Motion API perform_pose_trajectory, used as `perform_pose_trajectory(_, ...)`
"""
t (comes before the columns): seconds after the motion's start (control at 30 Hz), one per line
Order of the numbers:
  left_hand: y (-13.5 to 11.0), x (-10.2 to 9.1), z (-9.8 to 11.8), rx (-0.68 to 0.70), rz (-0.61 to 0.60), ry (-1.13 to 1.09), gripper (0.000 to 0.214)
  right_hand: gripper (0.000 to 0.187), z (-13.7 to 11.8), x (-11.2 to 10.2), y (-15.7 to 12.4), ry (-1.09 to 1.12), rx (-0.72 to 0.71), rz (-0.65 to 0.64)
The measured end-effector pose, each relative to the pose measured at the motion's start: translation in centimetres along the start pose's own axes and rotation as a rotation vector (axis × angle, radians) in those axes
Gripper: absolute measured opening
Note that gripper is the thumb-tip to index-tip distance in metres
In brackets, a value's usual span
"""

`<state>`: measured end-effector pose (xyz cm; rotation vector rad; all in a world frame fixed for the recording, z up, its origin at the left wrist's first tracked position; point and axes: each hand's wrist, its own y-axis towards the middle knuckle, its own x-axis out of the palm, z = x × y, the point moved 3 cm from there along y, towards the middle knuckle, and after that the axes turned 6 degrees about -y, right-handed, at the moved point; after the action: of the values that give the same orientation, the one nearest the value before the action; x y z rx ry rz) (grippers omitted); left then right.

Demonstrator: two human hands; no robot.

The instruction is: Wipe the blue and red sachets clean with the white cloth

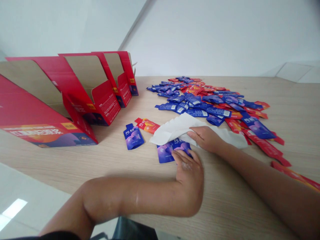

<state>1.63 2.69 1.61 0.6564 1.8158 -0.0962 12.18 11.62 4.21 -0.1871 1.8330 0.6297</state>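
The right hand [207,138] pinches a white cloth [172,126] between its fingers; the left hand [189,168], fingers loosely extended, rests on blue foil pouches [165,154]; a large red-and-blue pouch heap [212,99] lies unboxed.

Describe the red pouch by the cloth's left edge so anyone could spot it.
On the table, look right from the red boxes toward the white cloth. Between them lie two pouches; the red pouch stands out by colour from the blue pouch.

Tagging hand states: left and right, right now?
Left hand: open, fingers against a blue pouch on the table.
Right hand: closed, holding the white cloth.
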Motion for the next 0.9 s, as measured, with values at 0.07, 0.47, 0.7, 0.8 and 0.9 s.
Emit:
perform_pose_trajectory(0.07,0.0,0.1,0.0,0.005,-0.015,-0.001,0.036,0.040,0.3,-0.4,-0.3,-0.008,0.009,0.061)
perform_pose_trajectory(0.47,0.1,-0.1,-0.2,-0.014,0.005,-0.047,0.035,0.039,-2.2,0.3,-0.3,0.054,-0.053,-0.032)
perform_pose_trajectory(0.7,-0.1,0.1,0.0,-0.003,0.003,-0.072,0.036,0.040,0.2,-0.3,-0.3,0.035,0.036,0.058)
perform_pose_trajectory(0.8,0.0,-0.2,-0.1,-0.018,0.027,-0.118,0.035,0.037,-1.5,-1.1,-0.9,0.087,-0.004,0.162)
perform_pose_trajectory(0.9,0.2,-0.4,-0.3,-0.028,0.031,-0.140,0.032,0.037,-3.5,-1.0,-1.1,0.129,-0.109,0.075)
